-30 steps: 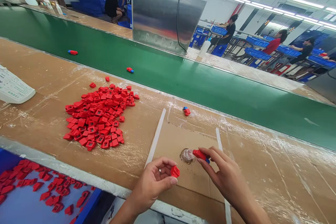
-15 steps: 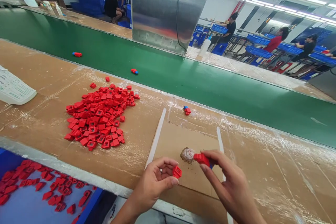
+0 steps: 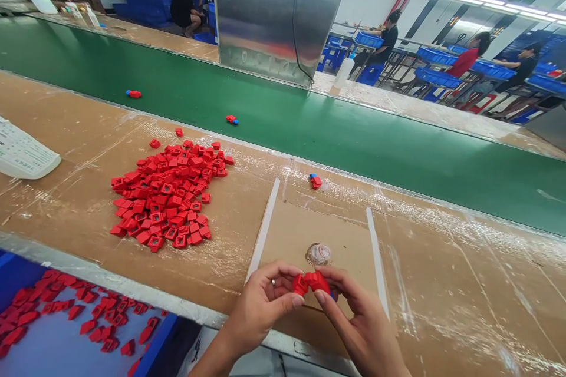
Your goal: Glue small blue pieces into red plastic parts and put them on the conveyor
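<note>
Between thumb and fingers, my left hand (image 3: 265, 300) holds a small red plastic block (image 3: 300, 285) with a hollow end. My right hand (image 3: 354, 312) pinches a red-and-blue plastic piece (image 3: 317, 282), its blue part mostly behind the fingers. The two pieces meet end to end; whether they are joined I cannot tell. Just beyond the hands, a round whitish blob (image 3: 319, 254) sits on a cardboard sheet (image 3: 287, 230) edged by white strips. A heap of red blocks (image 3: 172, 194) lies to the left on the table.
A green conveyor belt (image 3: 398, 153) crosses behind the table, with red-and-blue pieces (image 3: 232, 120) on it. Another piece (image 3: 315, 181) lies near the table's far edge. A blue bin (image 3: 154, 344) at lower left holds red parts. A metal panel (image 3: 274, 17) stands beyond; people sit farther back.
My right hand has moved left and nearer, bringing its red-and-blue piece from the whitish blob to the red block in my left hand. Pieces on the belt have shifted slightly right.
</note>
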`<action>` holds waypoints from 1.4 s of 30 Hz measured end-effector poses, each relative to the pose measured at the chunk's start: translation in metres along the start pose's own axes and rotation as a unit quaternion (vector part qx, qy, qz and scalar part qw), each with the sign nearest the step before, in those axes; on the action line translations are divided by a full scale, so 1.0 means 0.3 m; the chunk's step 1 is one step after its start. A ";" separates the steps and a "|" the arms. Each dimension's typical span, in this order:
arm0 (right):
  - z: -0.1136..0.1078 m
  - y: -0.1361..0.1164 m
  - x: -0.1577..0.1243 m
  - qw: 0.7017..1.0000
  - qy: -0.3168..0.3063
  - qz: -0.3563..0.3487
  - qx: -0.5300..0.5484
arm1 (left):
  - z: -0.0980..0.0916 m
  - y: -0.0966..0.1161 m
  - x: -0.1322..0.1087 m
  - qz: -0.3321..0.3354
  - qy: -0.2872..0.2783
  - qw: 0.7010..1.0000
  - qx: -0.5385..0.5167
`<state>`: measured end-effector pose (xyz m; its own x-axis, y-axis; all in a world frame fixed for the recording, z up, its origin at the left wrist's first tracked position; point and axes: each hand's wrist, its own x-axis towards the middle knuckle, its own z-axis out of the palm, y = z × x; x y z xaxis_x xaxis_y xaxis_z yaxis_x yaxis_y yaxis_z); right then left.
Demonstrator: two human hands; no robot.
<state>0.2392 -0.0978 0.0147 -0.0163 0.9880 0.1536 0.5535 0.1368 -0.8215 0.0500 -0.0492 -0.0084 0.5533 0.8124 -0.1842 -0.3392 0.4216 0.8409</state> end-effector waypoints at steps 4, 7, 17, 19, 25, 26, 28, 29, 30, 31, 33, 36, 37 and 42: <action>0.001 -0.005 -0.004 1.000 -0.005 -0.009 -0.014 | 0.002 0.005 0.001 -0.003 0.002 1.000 -0.005; 0.002 0.000 -0.006 1.000 -0.005 -0.015 -0.023 | 0.001 0.004 0.003 -0.007 0.000 1.000 -0.008; 0.030 0.021 -0.020 1.000 0.004 -0.025 -0.017 | 0.007 -0.003 -0.003 -0.001 0.020 0.999 0.051; 0.039 0.023 -0.033 1.000 0.001 -0.024 -0.009 | 0.011 0.002 -0.003 -0.001 0.013 0.997 0.080; 0.059 0.020 -0.059 0.999 0.017 -0.043 -0.001 | 0.009 0.011 -0.008 0.002 -0.001 0.984 0.176; 0.064 0.025 -0.065 0.999 0.023 -0.046 -0.002 | 0.008 0.011 -0.009 0.006 -0.003 0.983 0.185; 0.076 0.042 -0.080 0.998 0.039 -0.049 -0.002 | 0.006 0.011 -0.007 0.014 -0.010 0.977 0.214; 0.083 0.054 -0.089 0.997 0.054 -0.051 0.000 | 0.006 0.011 -0.006 0.016 -0.015 0.973 0.230; 0.090 0.065 -0.097 0.996 0.070 -0.055 0.004 | 0.007 0.012 -0.005 0.017 -0.023 0.970 0.243; 0.096 0.076 -0.104 0.994 0.088 -0.062 0.010 | 0.009 0.014 -0.003 0.016 -0.031 0.967 0.251; 0.106 0.087 -0.111 0.988 0.120 -0.092 0.020 | 0.018 0.021 -0.002 0.010 -0.039 0.966 0.254; 0.113 0.078 -0.102 0.975 0.153 -0.162 -0.001 | 0.034 0.035 -0.003 0.019 -0.037 0.952 0.302; 0.114 0.072 -0.095 0.969 0.164 -0.184 -0.016 | 0.038 0.038 -0.003 0.029 -0.039 0.941 0.335; 0.119 0.053 -0.071 0.951 0.188 -0.236 -0.062 | 0.047 0.041 0.000 0.061 -0.050 0.884 0.461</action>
<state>0.2186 -0.1142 -0.0211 -0.0022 0.7195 0.6945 0.6530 0.5270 -0.5439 0.0567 -0.0497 0.0091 0.6359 0.7697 -0.0573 0.3385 -0.2114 0.9169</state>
